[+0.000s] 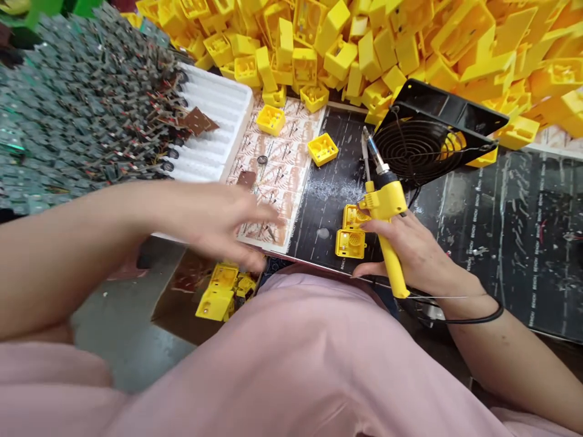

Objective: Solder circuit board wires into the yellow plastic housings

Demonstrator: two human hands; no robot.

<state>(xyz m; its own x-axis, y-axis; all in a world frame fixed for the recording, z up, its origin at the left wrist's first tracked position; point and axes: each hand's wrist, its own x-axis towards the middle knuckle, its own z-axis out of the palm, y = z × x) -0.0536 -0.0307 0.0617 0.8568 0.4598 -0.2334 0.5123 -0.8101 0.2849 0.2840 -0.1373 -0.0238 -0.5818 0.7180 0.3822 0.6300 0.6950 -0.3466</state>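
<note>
My left hand (218,221) is slightly blurred by motion. Its thumb and fingers are apart with nothing visible in them, over the near edge of the patterned paper (294,173). Just beyond its knuckles lies a small brown board (246,180), with a small round black part (262,160) farther off. My right hand (416,255) is wrapped round the yellow handle of a soldering gun (387,203), its metal tip pointing away from me. Left of that handle, an open yellow plastic case (350,244) sits on the black bench mat (321,215).
Two yellow cases, one on the paper (270,120) and one beside it (323,149), stand before a big heap of yellow cases (300,54). A black fan (419,136) leans behind the soldering tip. Wired circuit boards (91,109) crowd white foam (218,115). A cardboard box (175,303) holds yellow cases below.
</note>
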